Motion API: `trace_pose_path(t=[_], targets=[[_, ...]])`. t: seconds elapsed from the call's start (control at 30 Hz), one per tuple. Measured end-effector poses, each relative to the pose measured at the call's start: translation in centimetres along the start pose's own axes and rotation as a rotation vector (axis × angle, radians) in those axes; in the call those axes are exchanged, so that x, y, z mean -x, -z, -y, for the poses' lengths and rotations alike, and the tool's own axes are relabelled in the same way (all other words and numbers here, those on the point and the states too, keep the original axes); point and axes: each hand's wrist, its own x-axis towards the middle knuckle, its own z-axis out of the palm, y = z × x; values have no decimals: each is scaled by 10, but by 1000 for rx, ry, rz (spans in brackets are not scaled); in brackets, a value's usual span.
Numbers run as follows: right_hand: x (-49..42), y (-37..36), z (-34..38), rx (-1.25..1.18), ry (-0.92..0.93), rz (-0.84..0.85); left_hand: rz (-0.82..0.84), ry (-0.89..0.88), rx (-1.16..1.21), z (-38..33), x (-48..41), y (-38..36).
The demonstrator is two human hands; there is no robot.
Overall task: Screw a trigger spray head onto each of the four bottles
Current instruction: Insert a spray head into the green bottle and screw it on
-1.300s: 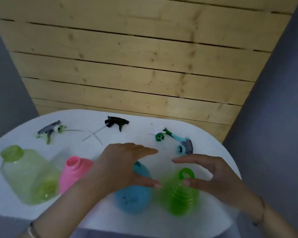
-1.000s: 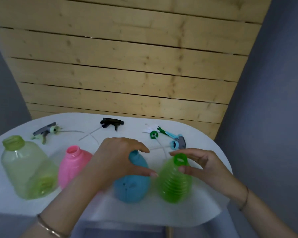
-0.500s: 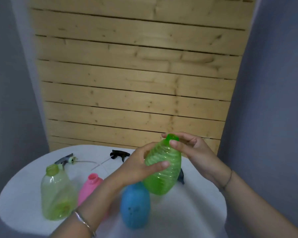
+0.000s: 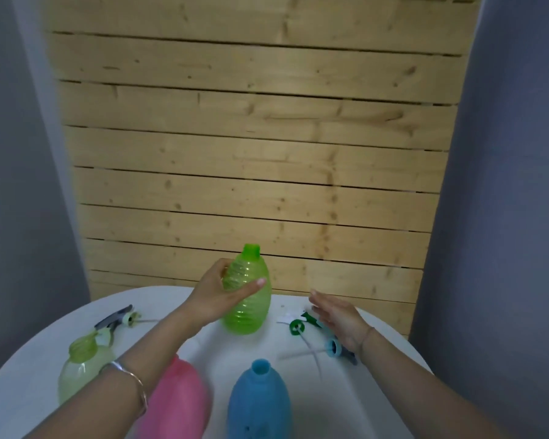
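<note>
- The ribbed green bottle (image 4: 247, 297) is upright, its neck open with no spray head on it, and is held above the far middle of the white table (image 4: 29, 369).
- The left hand (image 4: 217, 296) grips it round the middle, thumb across the near side and fingers curled round the far side.
- The right hand (image 4: 338, 315) is apart from the bottle, to its right, low over the table with fingers loosely spread and holding nothing.
- Just beside that hand lie a green spray head (image 4: 298, 326) and a blue spray head (image 4: 333, 347), their thin tubes crossing.
- At the far left lies a grey spray head (image 4: 116, 317).
- Near the front stand a blue bottle (image 4: 260, 400), a pink bottle (image 4: 178, 403) partly hidden by the left forearm, and a pale green bottle (image 4: 81, 365) at the left, all uncapped.
- Wooden planks (image 4: 251, 153) form the wall behind.
</note>
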Motion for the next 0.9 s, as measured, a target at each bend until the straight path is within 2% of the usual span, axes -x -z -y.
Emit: trace_pose_path(t=[0.07,0.17,0.3,0.53,0.67,0.83,0.9], targets=[[-18,-1,-22,116,-10,-69,3,18,18,9,-5,-2],[-39,-10,-34,333,73,-196,32,-28,-49,16,-9,-7],[-54,-24,-34,715,52,-248,25,-59,-78,21,-14,-8],[-57,-43,-33,895,-34,-315,-6,-80,4,24,-14,-6],[-50,-44,-28,742,-9,-312,-66,-89,32,13,-7,-4],[-29,-48,39,8,233,-265,-164,-142,121,-20,1,1],[-12,-45,79,-161,329,-190,-185,-172,131,-39,8,4]])
